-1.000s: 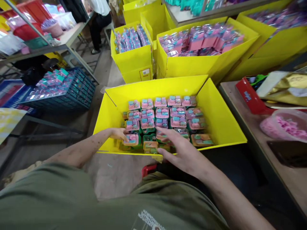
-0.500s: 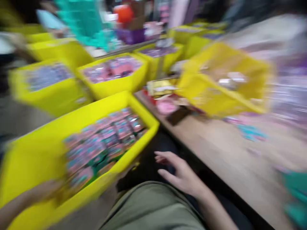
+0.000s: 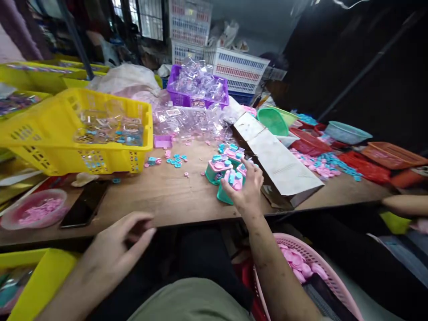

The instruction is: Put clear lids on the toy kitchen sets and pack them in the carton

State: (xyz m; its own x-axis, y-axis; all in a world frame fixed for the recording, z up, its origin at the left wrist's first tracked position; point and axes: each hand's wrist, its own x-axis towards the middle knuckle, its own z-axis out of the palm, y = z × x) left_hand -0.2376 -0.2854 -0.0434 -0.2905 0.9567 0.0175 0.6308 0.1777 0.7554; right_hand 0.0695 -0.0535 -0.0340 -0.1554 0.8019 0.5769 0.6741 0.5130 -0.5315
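Several small toy sets with teal bases and pink and blue tops [image 3: 218, 166] stand close together on the wooden table, left of a white cardboard flap. My right hand [image 3: 250, 189] reaches over the nearest of them with fingers apart. Its thumb is by the front toy's pink and blue top, and whether it touches is hard to tell. My left hand [image 3: 115, 252] hovers empty at the table's front edge, fingers curved and thumb apart. Loose blue rings [image 3: 176, 160] and a small purple tray [image 3: 162, 141] lie farther back on the table.
A yellow basket [image 3: 113, 154] with clear plastic cases stands at left, near a phone [image 3: 85, 205] and a pink bowl [image 3: 63, 196]. A purple basket [image 3: 197, 101] is behind. Cardboard [image 3: 277, 156] borders the toys. A pink basket [image 3: 329, 263] sits below right, near another person's arm [image 3: 406, 205].
The view has swung right, from the yellow bins to the table. My left hand has left the yellow bin of packed toys. My right hand has moved from above my lap to the toy sets.
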